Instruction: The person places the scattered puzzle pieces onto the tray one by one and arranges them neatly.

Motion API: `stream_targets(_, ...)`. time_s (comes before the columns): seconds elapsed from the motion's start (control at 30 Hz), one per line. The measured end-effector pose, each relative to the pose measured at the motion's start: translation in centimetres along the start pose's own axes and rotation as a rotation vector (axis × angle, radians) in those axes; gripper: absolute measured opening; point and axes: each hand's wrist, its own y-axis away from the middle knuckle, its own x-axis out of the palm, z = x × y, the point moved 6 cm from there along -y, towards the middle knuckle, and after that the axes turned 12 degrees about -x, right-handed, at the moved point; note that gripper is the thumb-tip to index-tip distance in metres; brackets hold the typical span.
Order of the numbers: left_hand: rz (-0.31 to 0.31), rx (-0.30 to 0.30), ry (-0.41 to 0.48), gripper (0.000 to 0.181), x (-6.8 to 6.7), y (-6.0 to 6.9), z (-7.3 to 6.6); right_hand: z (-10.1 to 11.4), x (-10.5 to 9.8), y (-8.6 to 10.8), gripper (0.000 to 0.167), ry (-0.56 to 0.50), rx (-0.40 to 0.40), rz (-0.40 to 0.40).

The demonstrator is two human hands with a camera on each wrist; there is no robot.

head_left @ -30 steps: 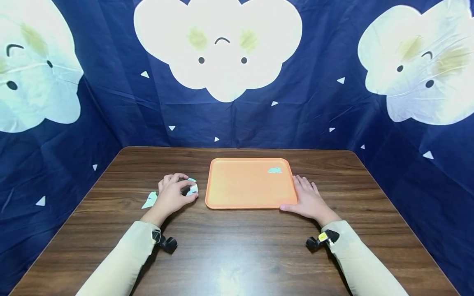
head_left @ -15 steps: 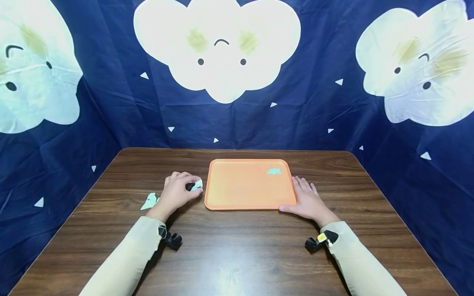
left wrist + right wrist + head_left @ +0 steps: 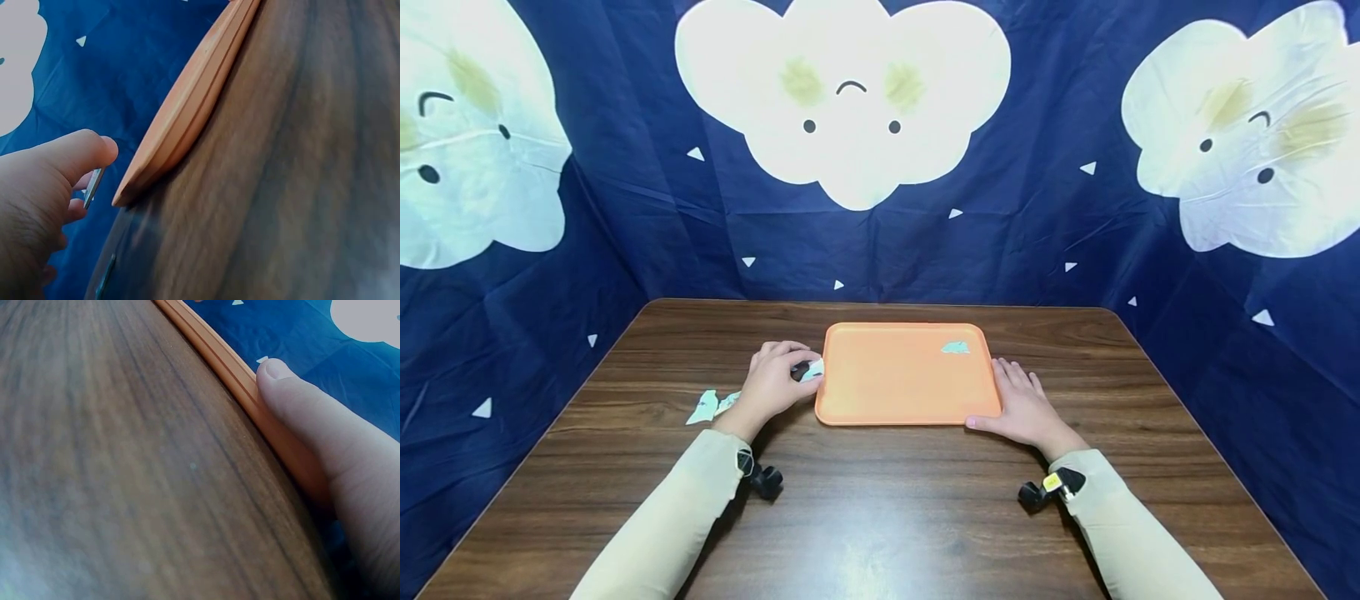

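On the wood-grain table, the left hand pinches a pale piece, perhaps card, beside an orange tray; the right hand, fingers extended, touches its edge.

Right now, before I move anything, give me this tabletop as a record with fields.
Left hand: pinches a pale piece beside the left edge of the tray
Right hand: touches the tray's right side
Tray: orange, flat on the wooden table
On tray: one light-blue piece, near the far right corner
Loose pieces: on the table, left of the tray
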Motion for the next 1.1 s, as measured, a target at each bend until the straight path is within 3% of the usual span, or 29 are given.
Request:
stream_targets(0.53, 0.07, -0.03, 0.0, 0.042, 1.7, -1.7, -2.6, 0.2, 0.0, 0.1, 0.125, -0.001, -0.003, 0.001)
stream_targets(1.1, 0.097, 0.002, -0.022, 0.039, 4.0, -3.5, -4.9, 0.0, 0.0, 0.1, 0.125, 0.009, -0.007, -0.006)
